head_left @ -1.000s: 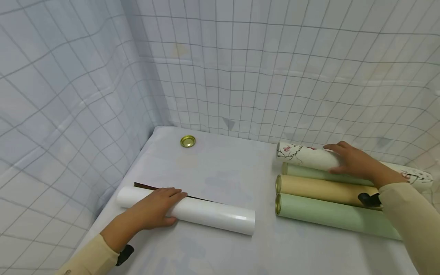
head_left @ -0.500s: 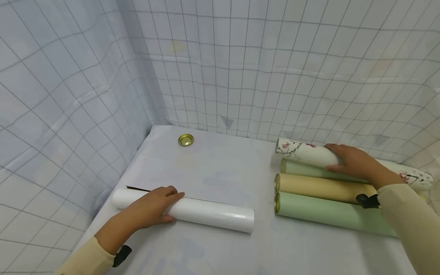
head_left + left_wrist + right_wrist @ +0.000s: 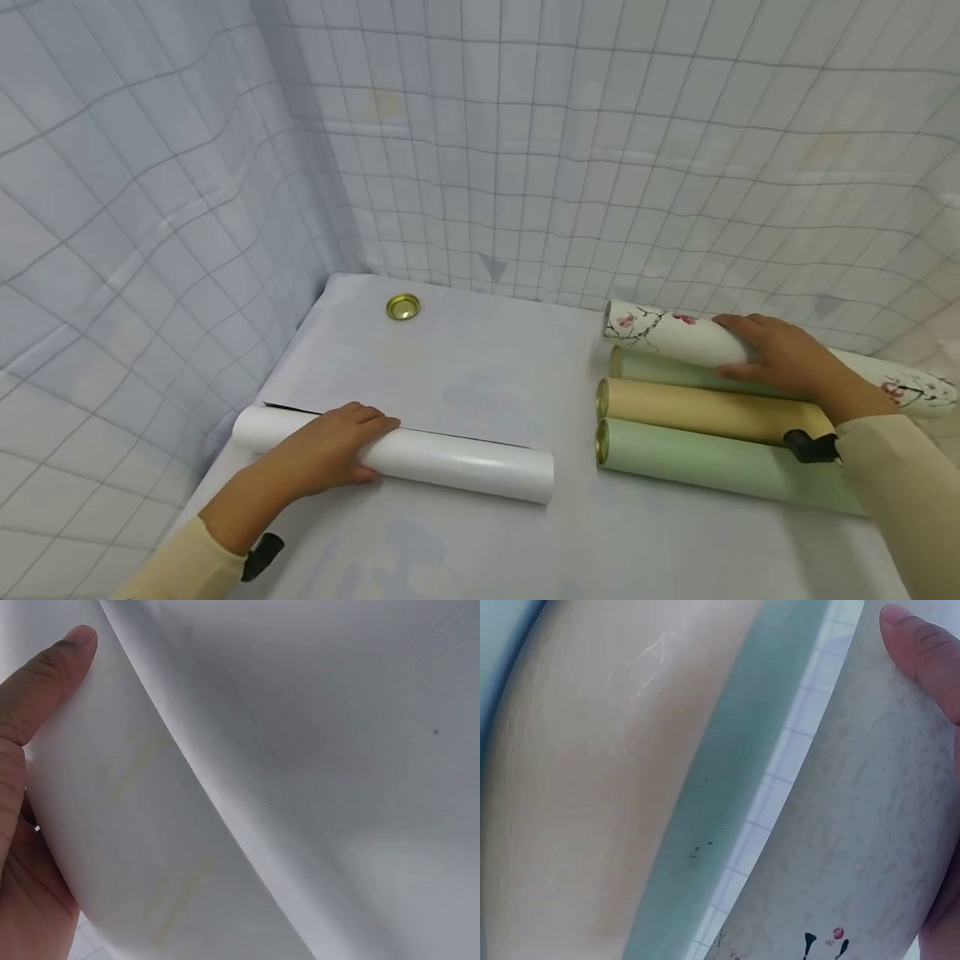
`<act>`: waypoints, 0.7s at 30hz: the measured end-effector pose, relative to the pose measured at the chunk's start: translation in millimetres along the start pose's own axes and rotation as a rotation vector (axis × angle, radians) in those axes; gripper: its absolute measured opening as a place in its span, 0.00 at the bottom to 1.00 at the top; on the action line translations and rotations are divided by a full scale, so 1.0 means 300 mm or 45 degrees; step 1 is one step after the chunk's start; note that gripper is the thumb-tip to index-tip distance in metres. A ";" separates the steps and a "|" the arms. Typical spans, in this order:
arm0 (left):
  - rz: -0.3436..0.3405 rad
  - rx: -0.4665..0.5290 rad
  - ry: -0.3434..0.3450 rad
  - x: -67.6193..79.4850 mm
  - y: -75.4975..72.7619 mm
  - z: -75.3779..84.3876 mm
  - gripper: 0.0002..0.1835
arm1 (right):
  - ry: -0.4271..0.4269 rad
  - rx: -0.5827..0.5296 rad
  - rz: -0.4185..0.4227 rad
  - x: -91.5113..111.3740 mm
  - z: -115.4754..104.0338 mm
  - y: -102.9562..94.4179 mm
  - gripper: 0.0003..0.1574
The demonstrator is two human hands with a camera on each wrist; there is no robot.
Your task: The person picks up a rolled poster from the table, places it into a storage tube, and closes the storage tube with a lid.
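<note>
A glossy white roll (image 3: 457, 459) lies on the left half of the table, with a thin dark edge showing along its far side. My left hand (image 3: 330, 448) grips it from above, left of its middle; the thumb (image 3: 64, 664) lies along the near side in the left wrist view. At the back right, a white tube (image 3: 693, 340) printed with pink blossoms and dark branches lies lengthwise. My right hand (image 3: 783, 354) holds it across the top, fingers over the far side. In the right wrist view, the thumb (image 3: 922, 652) presses its pale surface.
In front of the blossom tube lie a pale green tube (image 3: 660, 367), a tan tube (image 3: 697, 408) and another green tube (image 3: 720, 462), side by side. A gold round lid (image 3: 402, 307) rests near the back left. Grid-patterned cloth (image 3: 465, 150) encloses the table (image 3: 465, 367).
The dark edge behind the white roll shows less than before, and the roll has shifted slightly left with my left hand. My right hand keeps its hold on the blossom tube.
</note>
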State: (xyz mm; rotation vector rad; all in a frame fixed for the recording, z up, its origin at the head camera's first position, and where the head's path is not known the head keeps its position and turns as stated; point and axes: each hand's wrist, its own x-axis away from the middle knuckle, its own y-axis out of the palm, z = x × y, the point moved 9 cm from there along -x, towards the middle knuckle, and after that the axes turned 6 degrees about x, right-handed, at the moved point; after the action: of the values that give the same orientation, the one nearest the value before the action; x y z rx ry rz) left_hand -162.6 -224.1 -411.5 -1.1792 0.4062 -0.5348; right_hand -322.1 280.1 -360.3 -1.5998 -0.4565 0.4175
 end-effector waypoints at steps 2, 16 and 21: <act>0.028 -0.022 0.021 0.000 -0.008 0.005 0.36 | -0.010 0.000 0.025 0.013 -0.012 -0.013 0.50; 0.223 -0.066 0.097 -0.031 -0.079 0.063 0.39 | -0.046 0.043 0.253 0.162 -0.072 -0.069 0.48; 0.310 -0.038 0.140 -0.041 -0.104 0.084 0.41 | -0.095 0.098 0.386 0.242 -0.123 -0.097 0.49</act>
State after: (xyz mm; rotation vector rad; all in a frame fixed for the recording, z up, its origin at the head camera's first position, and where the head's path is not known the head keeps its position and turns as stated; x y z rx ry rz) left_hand -163.9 -206.7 -373.3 -1.1134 0.6446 -0.3837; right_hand -242.2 288.6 -328.3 -1.5860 -0.2500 0.7178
